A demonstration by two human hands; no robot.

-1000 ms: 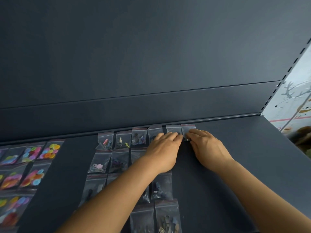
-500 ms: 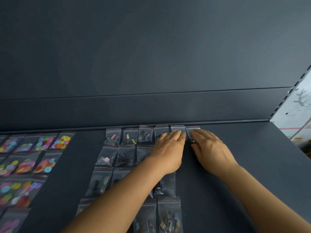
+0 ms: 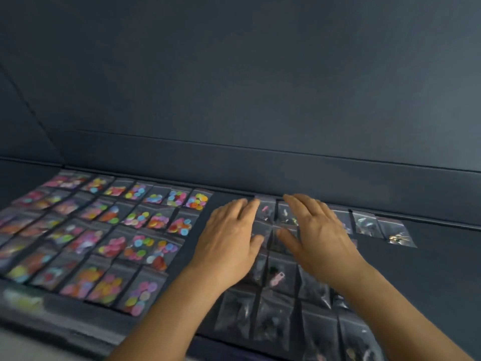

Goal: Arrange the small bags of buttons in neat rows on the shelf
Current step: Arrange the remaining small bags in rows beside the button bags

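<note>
Small clear bags lie flat in rows on a dark shelf (image 3: 429,269). On the left is a block of bags with bright coloured buttons (image 3: 135,217). To the right lies a block of bags with dark and metallic pieces (image 3: 276,277). My left hand (image 3: 229,243) and my right hand (image 3: 315,235) hover side by side over the far rows of the dark block, fingers spread and straight, holding nothing. The last bags of the back row (image 3: 395,231) reach out to the right of my right hand. The picture is blurred.
The dark back wall (image 3: 260,100) of the shelf rises just behind the back row, with a low ledge (image 3: 286,175) along its foot. Bare shelf surface stretches to the right of the dark bags. A narrow bare strip (image 3: 205,220) separates the two blocks.
The view has swung left, bringing the whole coloured block into sight. Both hands have left the right end of the back row, moved left and lifted, with fingers spread.
</note>
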